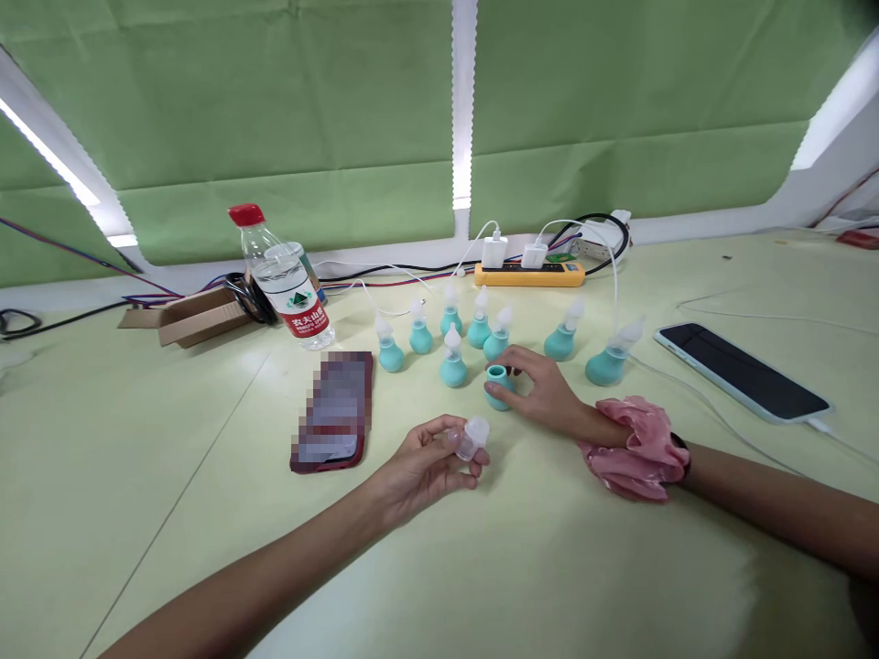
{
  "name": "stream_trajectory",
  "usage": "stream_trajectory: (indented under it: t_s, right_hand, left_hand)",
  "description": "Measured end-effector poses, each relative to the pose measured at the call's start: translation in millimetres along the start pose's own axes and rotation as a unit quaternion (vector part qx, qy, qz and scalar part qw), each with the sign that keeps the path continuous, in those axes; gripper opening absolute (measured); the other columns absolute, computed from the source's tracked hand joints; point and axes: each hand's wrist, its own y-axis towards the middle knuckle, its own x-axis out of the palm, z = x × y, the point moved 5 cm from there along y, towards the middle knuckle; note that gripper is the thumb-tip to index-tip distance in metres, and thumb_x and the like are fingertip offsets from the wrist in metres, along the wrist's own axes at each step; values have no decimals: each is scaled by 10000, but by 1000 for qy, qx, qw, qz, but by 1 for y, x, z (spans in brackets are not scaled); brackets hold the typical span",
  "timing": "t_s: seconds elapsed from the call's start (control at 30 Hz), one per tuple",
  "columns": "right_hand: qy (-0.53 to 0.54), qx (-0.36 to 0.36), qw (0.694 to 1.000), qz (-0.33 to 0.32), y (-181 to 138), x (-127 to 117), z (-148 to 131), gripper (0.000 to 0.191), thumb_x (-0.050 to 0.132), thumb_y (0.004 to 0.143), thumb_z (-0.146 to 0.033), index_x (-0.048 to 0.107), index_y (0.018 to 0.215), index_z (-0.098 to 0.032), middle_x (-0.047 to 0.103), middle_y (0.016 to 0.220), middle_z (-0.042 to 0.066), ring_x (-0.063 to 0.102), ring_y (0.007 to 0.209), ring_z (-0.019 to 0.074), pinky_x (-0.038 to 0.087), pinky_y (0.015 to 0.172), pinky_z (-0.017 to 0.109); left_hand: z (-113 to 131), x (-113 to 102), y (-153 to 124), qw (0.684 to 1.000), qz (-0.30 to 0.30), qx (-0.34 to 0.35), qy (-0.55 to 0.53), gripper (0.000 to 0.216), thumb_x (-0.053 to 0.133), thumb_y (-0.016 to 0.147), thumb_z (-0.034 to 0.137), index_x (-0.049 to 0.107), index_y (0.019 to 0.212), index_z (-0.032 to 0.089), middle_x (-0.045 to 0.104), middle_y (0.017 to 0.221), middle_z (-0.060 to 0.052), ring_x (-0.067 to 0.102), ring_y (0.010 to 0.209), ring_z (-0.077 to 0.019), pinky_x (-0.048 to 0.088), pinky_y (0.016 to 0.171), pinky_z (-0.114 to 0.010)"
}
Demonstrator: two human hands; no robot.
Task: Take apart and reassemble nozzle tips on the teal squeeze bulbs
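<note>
Between the thumb and fingers of my left hand is a translucent plastic nozzle, held just above the table. My right hand, a pink scrunchie on its wrist, has its thumb and fingers around a teal rubber bulb. That bulb stands upright with its round mouth open and no nozzle on it. Behind and beside it stand several nasal aspirators, each a teal bulb with a clear tip; the closest is one aspirator to its left. Another aspirator leans on the right.
A red-cased phone lies left of my hands, with a water bottle behind it. An open cardboard box is further left. At the back sits a yellow power strip with chargers. A cabled phone lies right.
</note>
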Motion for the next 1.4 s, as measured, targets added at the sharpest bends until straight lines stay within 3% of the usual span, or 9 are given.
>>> stream_trajectory:
  t_s: [0.13, 0.23, 0.37, 0.53, 0.7, 0.9, 1.07, 1.2, 1.4]
  right_hand:
    - [-16, -63, 993, 100, -7, -15, -18, 261, 573, 695, -220, 501, 943, -184, 512, 922, 75, 490, 883, 205, 417, 744, 346]
    - [-32, -157, 974, 163, -18, -25, -43, 250, 615, 664, -212, 518, 892, -183, 504, 831, 60, 494, 779, 187, 418, 657, 336]
    - [-55, -218, 969, 104, -28, -13, -62, 177, 632, 679, -229, 543, 820, -170, 550, 673, 25, 457, 601, 138, 365, 545, 299]
    - [10, -210, 974, 82, -27, -4, -59, 75, 560, 747, -139, 551, 820, -158, 596, 637, 21, 481, 588, 121, 398, 553, 278]
    - [23, -246, 967, 68, -30, -2, -59, 62, 569, 742, -117, 568, 792, -153, 603, 630, 23, 489, 590, 110, 415, 554, 253]
    - [75, -137, 987, 37, -28, -3, -59, 125, 581, 736, -162, 606, 843, -104, 526, 576, 11, 460, 525, 77, 389, 479, 190]
    - [136, -37, 989, -43, -25, 6, -53, 170, 548, 765, -229, 667, 793, -110, 419, 470, -37, 347, 437, 50, 316, 419, 180]
    - [203, 47, 976, -56, -25, 10, -43, 168, 595, 725, -250, 688, 751, -112, 443, 452, -35, 343, 426, 45, 307, 393, 170]
    - [227, 36, 973, -9, -28, 8, -43, 118, 627, 693, -208, 705, 741, -133, 531, 478, -7, 417, 435, 56, 339, 411, 190]
  left_hand:
    - [1, 3, -1, 999, -30, -20, -32, 328, 572, 772, 236, 434, 1069, 235, 613, 743, -47, 579, 636, -105, 460, 618, -227]
    - [2, 2, 0, 998, -32, -10, -45, 274, 528, 800, 235, 431, 1056, 234, 605, 746, -42, 586, 651, -118, 465, 646, -264]
    - [3, 4, 1, 998, -52, 18, -40, 187, 495, 818, 220, 460, 1001, 211, 603, 782, -50, 593, 698, -144, 460, 663, -294]
    - [3, 11, -4, 993, -34, 87, 65, 209, 475, 829, 240, 504, 1017, 153, 567, 927, -92, 569, 849, -202, 444, 768, -393]
    - [2, 14, -7, 982, -12, 121, 146, 300, 511, 809, 253, 475, 1094, 166, 562, 892, -69, 563, 839, -189, 437, 806, -423]
    - [4, 13, -7, 985, -25, 127, 114, 131, 425, 855, 267, 429, 974, 212, 551, 998, -61, 539, 935, -194, 411, 842, -463]
    - [1, 14, -8, 982, -61, 120, 135, 212, 406, 861, 279, 366, 1064, 231, 546, 973, -60, 540, 913, -190, 400, 851, -466]
    - [1, 12, -7, 983, -34, 118, 136, 283, 423, 848, 313, 353, 1113, 244, 533, 938, -54, 538, 875, -183, 434, 807, -433]
    - [2, 14, -6, 981, -18, 127, 144, 250, 445, 836, 314, 409, 1054, 197, 535, 840, -53, 544, 763, -169, 458, 707, -371]
